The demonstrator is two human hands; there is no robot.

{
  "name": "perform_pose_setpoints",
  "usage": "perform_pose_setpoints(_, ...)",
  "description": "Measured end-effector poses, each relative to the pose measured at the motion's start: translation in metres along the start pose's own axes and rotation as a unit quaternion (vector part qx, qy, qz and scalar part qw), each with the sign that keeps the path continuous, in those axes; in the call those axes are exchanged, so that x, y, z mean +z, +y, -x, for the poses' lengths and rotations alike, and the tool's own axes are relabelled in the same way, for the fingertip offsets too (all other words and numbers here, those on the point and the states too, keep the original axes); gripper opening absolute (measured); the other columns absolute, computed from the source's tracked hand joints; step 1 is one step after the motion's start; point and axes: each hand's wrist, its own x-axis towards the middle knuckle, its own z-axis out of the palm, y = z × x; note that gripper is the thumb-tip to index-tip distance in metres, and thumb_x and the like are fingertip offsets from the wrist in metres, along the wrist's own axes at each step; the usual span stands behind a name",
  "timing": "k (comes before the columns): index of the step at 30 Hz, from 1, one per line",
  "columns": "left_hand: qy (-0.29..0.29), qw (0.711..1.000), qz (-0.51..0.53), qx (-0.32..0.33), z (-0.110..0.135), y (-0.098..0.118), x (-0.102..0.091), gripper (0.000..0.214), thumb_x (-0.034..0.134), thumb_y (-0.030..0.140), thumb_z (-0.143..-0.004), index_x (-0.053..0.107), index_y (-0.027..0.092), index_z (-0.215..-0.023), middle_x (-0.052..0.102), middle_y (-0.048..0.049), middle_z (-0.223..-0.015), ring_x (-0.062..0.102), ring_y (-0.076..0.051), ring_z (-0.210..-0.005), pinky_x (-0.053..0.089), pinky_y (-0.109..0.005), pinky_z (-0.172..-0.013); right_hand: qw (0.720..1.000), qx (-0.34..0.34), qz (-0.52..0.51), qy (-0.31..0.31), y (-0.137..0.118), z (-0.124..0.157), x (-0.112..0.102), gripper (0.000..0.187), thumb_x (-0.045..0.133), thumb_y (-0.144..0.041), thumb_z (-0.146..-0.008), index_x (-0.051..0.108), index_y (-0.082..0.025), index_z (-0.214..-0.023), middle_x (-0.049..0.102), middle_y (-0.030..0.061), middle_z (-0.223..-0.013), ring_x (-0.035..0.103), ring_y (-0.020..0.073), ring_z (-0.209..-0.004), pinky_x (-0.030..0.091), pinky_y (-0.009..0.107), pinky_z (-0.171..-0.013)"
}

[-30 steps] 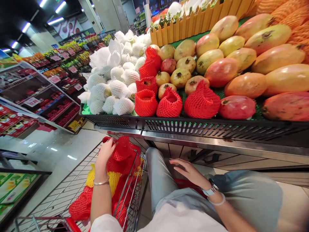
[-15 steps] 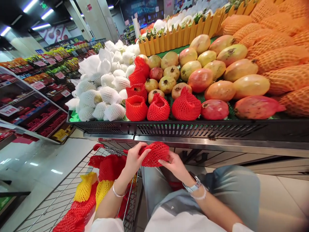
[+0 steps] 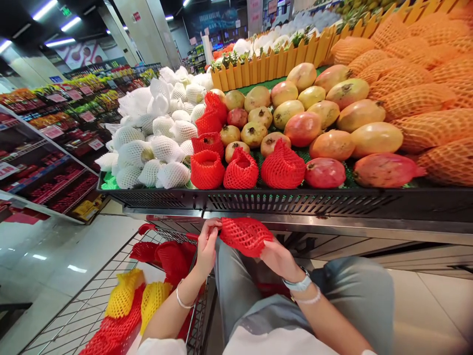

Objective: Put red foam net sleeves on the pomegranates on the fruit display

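Above the front rim of a shopping cart (image 3: 162, 235), a red foam net (image 3: 246, 236) is stretched between the person's two hands, in the air and clear of the cart. The left hand (image 3: 207, 249) is closed on the net's nearer end, pinching the mesh between thumb and fingers. The right hand (image 3: 279, 260) grips the other end, its fingers hidden behind the mesh. A watch (image 3: 297, 283) sits on the right wrist and a bangle (image 3: 181, 298) on the left.

Inside the cart lie yellow foam nets (image 3: 123, 294) on a heap of red nets (image 3: 173, 259). Just ahead stands a fruit counter (image 3: 258, 202) edged in black. Along its front sit red-netted fruit (image 3: 207, 170) beside white-netted fruit (image 3: 166, 148), with a pomegranate (image 3: 320, 172) and mangoes (image 3: 377, 139) beyond. Orange-netted fruit (image 3: 434, 125) is piled at the right, and store shelves (image 3: 48, 167) line the left.
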Motion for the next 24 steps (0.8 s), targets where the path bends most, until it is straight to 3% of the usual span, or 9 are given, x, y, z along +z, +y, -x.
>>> perform_pose_setpoints(1, 0.002, 1.000, 0.020, -0.023, -0.001, -0.001, -0.001, 0.021, 0.061, 0.039, -0.086, 0.069, 0.019, -0.088, 0.067, -0.0037, -0.087, 0.061, -0.018, -0.086, 0.048, -0.027, -0.081, 1.000, 0.008, -0.010, -0.009, 0.001, 0.001, -0.003, 0.035, 0.059, -0.050, -0.077, 0.073, -0.025, -0.097, 0.076, 0.0062, -0.106, 0.066, 0.0285, -0.111, 0.047, 0.049, -0.102)
perform_pose_setpoints(3, -0.047, 0.996, 0.041, -0.070, -0.002, -0.003, -0.004, 0.023, 0.063, 0.040, -0.084, 0.070, 0.018, -0.086, 0.068, -0.0034, -0.082, 0.062, -0.017, -0.079, 0.049, -0.026, -0.076, 0.999, 0.017, -0.016, -0.024, 0.004, 0.002, -0.010, 0.043, 0.051, -0.058, -0.077, 0.073, -0.024, -0.090, 0.076, 0.0073, -0.104, 0.065, 0.0296, -0.114, 0.046, 0.050, -0.103)
perform_pose_setpoints(7, -0.244, 0.962, 0.022, -0.118, -0.004, -0.002, -0.011, 0.025, 0.066, 0.039, -0.081, 0.071, 0.016, -0.073, 0.068, -0.0035, -0.070, 0.061, -0.016, -0.065, 0.050, -0.027, -0.067, 0.998, 0.011, 0.024, -0.051, 0.007, 0.003, -0.020, 0.038, 0.052, -0.056, -0.079, 0.072, -0.024, -0.082, 0.077, 0.0051, -0.095, 0.070, 0.0263, -0.096, 0.052, 0.046, -0.093)
perform_pose_setpoints(10, -0.306, 0.948, -0.074, -0.042, -0.006, 0.003, -0.014, 0.019, 0.065, 0.029, -0.082, 0.071, 0.016, -0.070, 0.070, -0.0038, -0.071, 0.062, -0.017, -0.066, 0.051, -0.027, -0.068, 0.985, -0.013, 0.154, -0.076, -0.002, 0.004, -0.019, 0.032, 0.057, -0.051, -0.082, 0.072, -0.023, -0.081, 0.077, 0.0039, -0.088, 0.070, 0.0230, -0.083, 0.055, 0.040, -0.082)
perform_pose_setpoints(12, -0.306, 0.942, -0.134, 0.047, -0.007, 0.006, -0.017, 0.020, 0.060, 0.024, -0.085, 0.070, 0.017, -0.069, 0.070, -0.0036, -0.070, 0.062, -0.017, -0.067, 0.051, -0.027, -0.069, 0.948, -0.046, 0.307, -0.074, -0.018, 0.007, -0.014, 0.035, 0.051, -0.048, -0.090, 0.073, -0.022, -0.086, 0.076, 0.0047, -0.093, 0.069, 0.0228, -0.087, 0.055, 0.039, -0.085)
perform_pose_setpoints(15, -0.290, 0.936, -0.148, 0.135, -0.007, 0.004, -0.024, 0.025, 0.055, 0.024, -0.089, 0.068, 0.017, -0.069, 0.069, -0.0045, -0.069, 0.062, -0.017, -0.068, 0.052, -0.028, -0.070, 0.842, -0.109, 0.526, -0.046, -0.060, 0.017, 0.002, 0.030, 0.047, -0.037, -0.097, 0.072, -0.022, -0.103, 0.074, 0.0058, -0.108, 0.068, 0.0227, -0.099, 0.052, 0.038, -0.093)
perform_pose_setpoints(19, -0.171, 0.972, -0.117, 0.111, -0.006, -0.016, -0.030, 0.024, 0.056, 0.031, -0.088, 0.069, 0.018, -0.072, 0.069, -0.0055, -0.072, 0.064, -0.019, -0.072, 0.054, -0.032, -0.074, 0.689, -0.276, 0.670, 0.000, -0.144, 0.020, 0.039, 0.023, 0.047, -0.022, -0.097, 0.068, -0.026, -0.107, 0.074, 0.0037, -0.106, 0.070, 0.0194, -0.098, 0.056, 0.032, -0.089)
perform_pose_setpoints(21, -0.092, 0.989, -0.091, 0.065, -0.005, -0.029, -0.031, 0.022, 0.062, 0.036, -0.082, 0.067, 0.018, -0.068, 0.066, -0.0032, -0.066, 0.061, -0.018, -0.066, 0.055, -0.032, -0.070, 0.589, -0.361, 0.723, -0.004, -0.187, 0.002, 0.061, 0.023, 0.048, -0.021, -0.096, 0.066, -0.026, -0.109, 0.073, 0.0037, -0.107, 0.068, 0.0203, -0.101, 0.055, 0.035, -0.092)
perform_pose_setpoints(24, -0.027, 0.998, -0.048, 0.011, -0.001, -0.046, -0.031, 0.024, 0.068, 0.042, -0.074, 0.067, 0.019, -0.068, 0.065, -0.0019, -0.064, 0.061, -0.019, -0.065, 0.056, -0.033, -0.068, 0.433, -0.365, 0.823, -0.049, -0.236, -0.053, 0.083, 0.024, 0.051, -0.018, -0.093, 0.065, -0.020, -0.114, 0.068, 0.0091, -0.120, 0.060, 0.0270, -0.118, 0.048, 0.046, -0.103)
